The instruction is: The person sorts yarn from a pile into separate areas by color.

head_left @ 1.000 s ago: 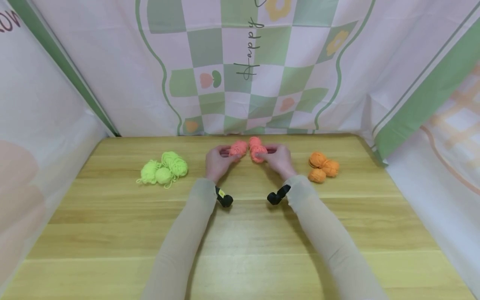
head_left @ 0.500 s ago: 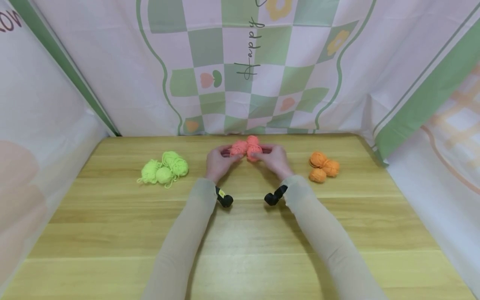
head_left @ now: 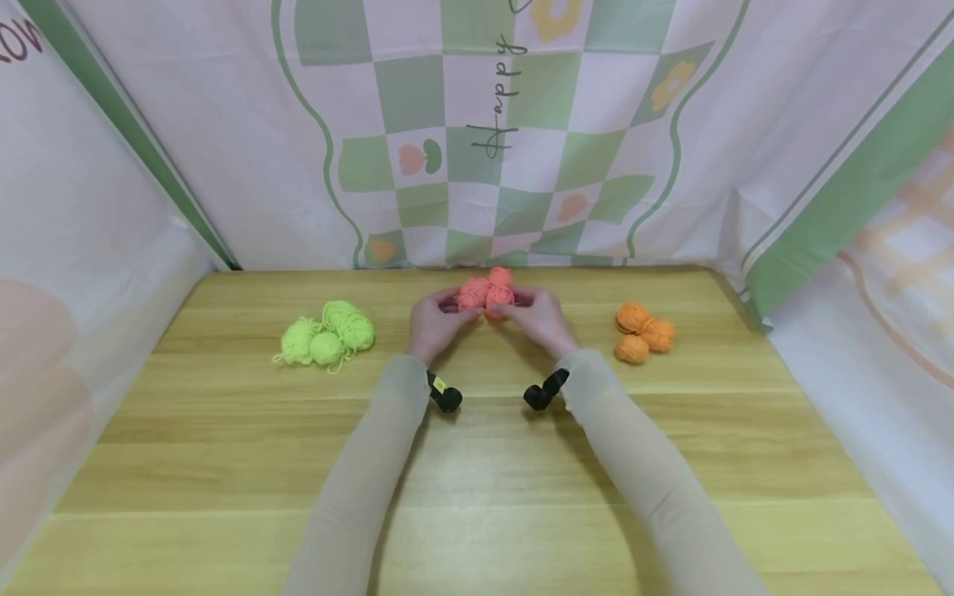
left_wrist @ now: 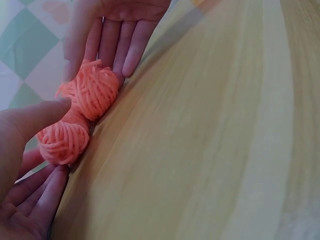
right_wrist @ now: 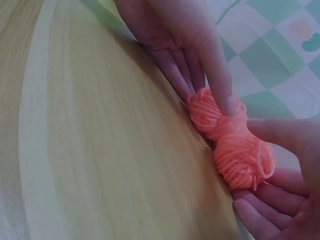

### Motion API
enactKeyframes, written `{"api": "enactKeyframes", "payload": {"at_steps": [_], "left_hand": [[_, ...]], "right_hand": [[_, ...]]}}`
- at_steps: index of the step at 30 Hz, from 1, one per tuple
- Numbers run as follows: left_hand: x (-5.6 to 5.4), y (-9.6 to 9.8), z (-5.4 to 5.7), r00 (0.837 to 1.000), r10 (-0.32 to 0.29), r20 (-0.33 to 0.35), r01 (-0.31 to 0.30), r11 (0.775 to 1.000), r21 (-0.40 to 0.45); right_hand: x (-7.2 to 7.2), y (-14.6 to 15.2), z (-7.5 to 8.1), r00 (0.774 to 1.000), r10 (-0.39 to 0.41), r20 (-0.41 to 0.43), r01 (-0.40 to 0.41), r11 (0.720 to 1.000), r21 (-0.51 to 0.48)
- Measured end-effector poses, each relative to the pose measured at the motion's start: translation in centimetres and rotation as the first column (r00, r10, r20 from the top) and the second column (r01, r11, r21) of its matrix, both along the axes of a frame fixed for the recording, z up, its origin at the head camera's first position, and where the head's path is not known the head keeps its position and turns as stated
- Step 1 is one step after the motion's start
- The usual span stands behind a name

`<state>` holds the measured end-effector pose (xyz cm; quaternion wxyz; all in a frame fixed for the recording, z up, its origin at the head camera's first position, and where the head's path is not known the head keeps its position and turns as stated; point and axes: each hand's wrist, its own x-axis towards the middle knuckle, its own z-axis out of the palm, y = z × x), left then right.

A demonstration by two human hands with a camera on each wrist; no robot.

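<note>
A cluster of coral-pink yarn balls lies at the back middle of the wooden table, pushed together. My left hand (head_left: 436, 323) grips the left yarn ball (head_left: 473, 293), thumb over its near side and fingers round its outer side. Opposite it, my right hand (head_left: 546, 321) holds the right yarn ball (head_left: 500, 298) in the same way, with another pink ball (head_left: 500, 276) just behind. Seen from the left wrist, the near ball (left_wrist: 62, 142) sits low against the tabletop, fingers at its underside. In the right wrist view the two front balls touch; the rear one is mostly hidden.
Three lime-green yarn balls (head_left: 325, 348) sit in a group to the left, with loose strands. To the right is a group of three orange yarn balls (head_left: 632, 348). A printed checkered cloth (head_left: 477, 207) hangs right behind the table's back edge.
My right hand has moved left with its pink yarn balls, closing the gap to the left ball. The left hand has stayed nearly in place. The green and orange groups have not moved.
</note>
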<state>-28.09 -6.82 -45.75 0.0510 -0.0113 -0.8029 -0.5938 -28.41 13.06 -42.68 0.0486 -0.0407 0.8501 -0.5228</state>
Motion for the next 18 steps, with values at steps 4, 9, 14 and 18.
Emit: {"api": "enactKeyframes", "payload": {"at_steps": [4, 9, 14, 18], "left_hand": [[0.0, -0.1, 0.1, 1.0, 0.002, 0.0, -0.002, 1.0, 0.014], [0.0, -0.2, -0.1, 1.0, 0.006, -0.007, -0.006, 0.999, 0.043], [0.1, -0.2, -0.2, 1.0, 0.0, -0.002, 0.001, 1.0, 0.029], [0.3, -0.4, 0.0, 1.0, -0.016, 0.004, 0.015, 0.999, 0.031]], "right_hand": [[-0.1, 0.3, 0.0, 1.0, -0.011, 0.003, 0.011, 1.0, -0.019], [0.1, 1.0, 0.0, 1.0, -0.02, 0.011, 0.02, 1.0, -0.005], [0.2, 2.0, 0.2, 0.999, -0.04, 0.018, 0.04, 0.999, 0.012], [0.1, 2.8, 0.6, 0.999, -0.038, 0.007, 0.038, 0.999, 0.016]]}}
